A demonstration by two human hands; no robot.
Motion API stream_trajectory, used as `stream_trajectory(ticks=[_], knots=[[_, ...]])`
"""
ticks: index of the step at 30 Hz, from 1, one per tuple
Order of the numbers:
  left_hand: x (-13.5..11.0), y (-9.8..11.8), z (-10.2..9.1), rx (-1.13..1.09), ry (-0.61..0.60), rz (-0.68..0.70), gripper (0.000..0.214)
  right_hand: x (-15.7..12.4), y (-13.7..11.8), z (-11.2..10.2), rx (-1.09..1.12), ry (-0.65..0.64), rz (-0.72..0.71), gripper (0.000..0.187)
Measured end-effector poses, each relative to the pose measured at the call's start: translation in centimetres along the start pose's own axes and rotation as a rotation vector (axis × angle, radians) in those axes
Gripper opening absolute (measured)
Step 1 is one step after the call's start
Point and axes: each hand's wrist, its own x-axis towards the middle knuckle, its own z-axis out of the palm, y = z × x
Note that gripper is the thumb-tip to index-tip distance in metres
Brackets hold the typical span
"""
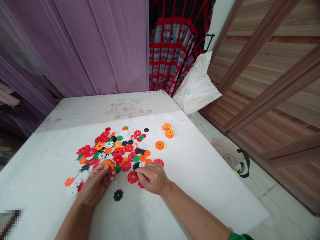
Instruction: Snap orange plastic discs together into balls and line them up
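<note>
A heap of flat snowflake-shaped plastic discs (117,150) in red, orange, white, black and green lies on a white-covered table (195,173). My left hand (96,185) is closed, pinching an orange disc (108,164) at the heap's near edge. My right hand (153,178) rests knuckles-up on the table with its fingers curled onto the discs beside a red disc (132,177); what it grips is hidden. A black disc (118,195) lies alone between my wrists.
Three orange discs (166,133) sit apart to the right of the heap. A purple curtain (87,46) and red patterned cloth (175,43) hang behind the table. A white plastic bag (197,86) leans at the back right. Wooden panels (270,83) and tiled floor are to the right.
</note>
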Motion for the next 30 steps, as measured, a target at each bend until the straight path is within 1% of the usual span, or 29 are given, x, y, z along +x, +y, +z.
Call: stream_trajectory(ticks=[9,18,21,25,27,30], knots=[[0.0,-0.1,-0.2,0.019,-0.036,0.011,0.037,-0.2,0.1,0.1,-0.009,-0.047,0.034,0.023],[0.0,-0.4,-0.2,0.07,-0.059,0.003,0.037,-0.1,0.0,0.0,0.0,-0.022,0.009,0.023],[-0.2,-0.5,0.4,0.146,-0.077,-0.016,0.041,0.0,0.1,0.0,0.004,-0.004,0.03,0.023],[-0.7,-0.6,1.9,0.237,-0.133,-0.031,0.044,0.4,0.1,-0.5,0.054,0.035,0.122,0.021],[-0.9,-0.6,2.7,0.257,-0.161,-0.03,0.045,0.6,0.0,-0.7,0.067,0.053,0.157,0.019],[-1.3,-0.8,3.5,0.288,-0.168,-0.006,0.047,1.0,-0.3,-0.9,0.076,0.058,0.194,0.018]])
